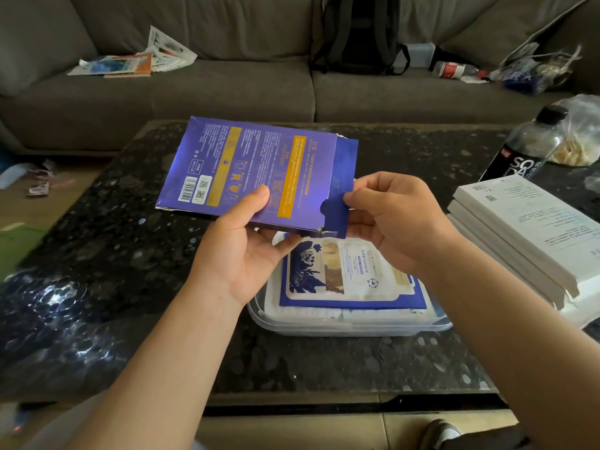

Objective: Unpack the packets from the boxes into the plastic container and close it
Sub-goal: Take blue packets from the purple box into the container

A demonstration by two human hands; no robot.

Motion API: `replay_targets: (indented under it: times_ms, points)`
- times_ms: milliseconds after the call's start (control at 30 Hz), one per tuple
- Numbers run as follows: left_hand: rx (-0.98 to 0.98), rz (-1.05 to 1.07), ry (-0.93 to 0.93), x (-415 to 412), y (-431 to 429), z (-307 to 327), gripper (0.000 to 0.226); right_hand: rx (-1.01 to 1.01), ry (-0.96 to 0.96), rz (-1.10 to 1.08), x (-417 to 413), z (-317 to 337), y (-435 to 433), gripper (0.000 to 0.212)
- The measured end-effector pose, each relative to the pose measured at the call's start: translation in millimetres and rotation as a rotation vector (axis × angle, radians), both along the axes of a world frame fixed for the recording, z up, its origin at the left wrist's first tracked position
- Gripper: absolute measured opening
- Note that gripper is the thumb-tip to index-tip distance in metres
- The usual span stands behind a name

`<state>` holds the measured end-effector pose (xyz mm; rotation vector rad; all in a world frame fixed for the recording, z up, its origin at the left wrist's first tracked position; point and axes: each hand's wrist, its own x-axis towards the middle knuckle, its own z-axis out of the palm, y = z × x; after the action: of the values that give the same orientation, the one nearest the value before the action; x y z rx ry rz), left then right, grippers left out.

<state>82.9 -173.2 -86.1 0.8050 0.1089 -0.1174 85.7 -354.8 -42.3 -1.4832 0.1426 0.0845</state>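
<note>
I read the left grip (246,245) as closed on the purple box (250,164), with the thumb on the printed face near its lower edge and the fingers underneath. The box is held clear of the table (113,287) and tilted, with its open end turned to 3 o'clock. The right grip (389,219) pinches the blue packet (345,157) that protrudes from that open end, thumb and fingers meeting on the packet's lower corner. Only a strip of the packet shows, and the rest is hidden inside the box. I cannot tell whether the pinch holds one packet or several.

At 6 o'clock from both grips, directly beneath them, the plastic container (357,326) stands open-topped on the table. A stack of packets (350,274) lies flat inside it, the top one printed white and blue. At 3 o'clock from the container, just beside it, is a pile of white boxes (519,228). At 1 o'clock a dark bottle (526,144) stands upright. A sofa (227,89) runs across 12 o'clock, beyond the table.
</note>
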Motion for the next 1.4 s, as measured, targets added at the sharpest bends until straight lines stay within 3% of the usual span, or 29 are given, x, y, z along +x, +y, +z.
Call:
replay_targets:
  times_ms: [233,400,500,633,700,767,1033,1400]
  points:
    - [-0.003,-0.017,-0.014,-2,-3,-1,0.038,0.103,0.007,0.023,0,-2,1,0.002]
    - [-0.027,-0.004,0.011,-1,-4,-2,0.035,0.184,0.029,0.014,1,-2,3,0.022]
    - [-0.08,0.021,0.049,3,1,-3,0.036,0.268,0.048,0.021,4,-1,-1,0.02]
    - [-0.143,0.034,0.062,8,6,-5,0.013,0.362,0.025,-0.062,9,8,-9,0.013]
    - [-0.17,0.046,0.065,8,7,-3,0.017,0.34,-0.017,-0.135,9,13,-14,0.008]
    - [-0.176,0.054,0.067,8,7,-1,0.023,0.247,-0.061,-0.17,7,16,-17,0.018]
    - [-0.1,0.004,0.05,1,-3,-2,0.004,0.042,-0.059,-0.152,0,13,0,0.024]
    - [-0.197,-0.002,0.063,4,6,4,0.016,0.23,-0.087,-0.074,-2,43,-8,0.019]
